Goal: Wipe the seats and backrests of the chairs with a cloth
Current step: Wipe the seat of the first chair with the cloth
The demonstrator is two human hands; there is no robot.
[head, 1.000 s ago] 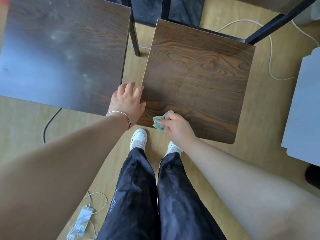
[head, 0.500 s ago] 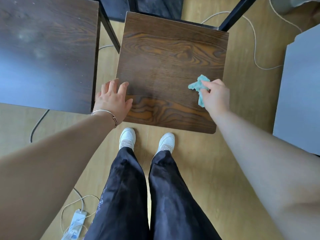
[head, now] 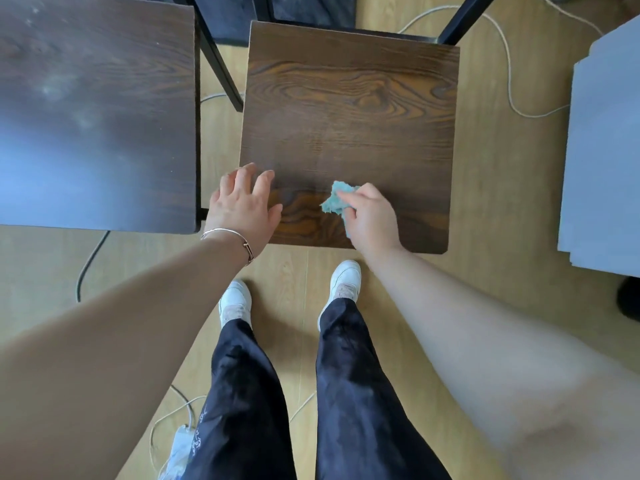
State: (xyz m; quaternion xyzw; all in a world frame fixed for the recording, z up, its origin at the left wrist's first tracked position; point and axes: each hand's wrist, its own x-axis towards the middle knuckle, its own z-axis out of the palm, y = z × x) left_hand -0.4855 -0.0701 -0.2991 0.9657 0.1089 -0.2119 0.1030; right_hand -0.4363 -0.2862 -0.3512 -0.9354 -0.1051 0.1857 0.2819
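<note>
Head view caught the right hand (head: pixel 372 218) bunched around a small teal cloth (head: pixel 335 201), fingers closed on it and pressing it down onto the wooden chair seat (head: pixel 349 109). The cloth poked out to the left of the knuckles, crumpled, touching the wood near the seat's front edge. Just to the left of that hand, the left hand (head: pixel 244 206) lay flat with fingers spread apart, gripping nothing, resting on the seat's front left corner. A thin bracelet (head: pixel 230 237) circled its wrist. Beyond both hands the dark grain ran back toward black metal legs (head: pixel 221 64). Left of the left hand, a second dark seat (head: pixel 97 116) sat just beside the first, with pale dusty smudges on it. Below the hands stood two white shoes (head: pixel 344 278) and dark trousers (head: pixel 360 393) on a light wood floor (head: pixel 502 202). A white cable (head: pixel 509 74) looped across the floor, far right of the cloth hand, next to a grey panel (head: pixel 606 150).
</note>
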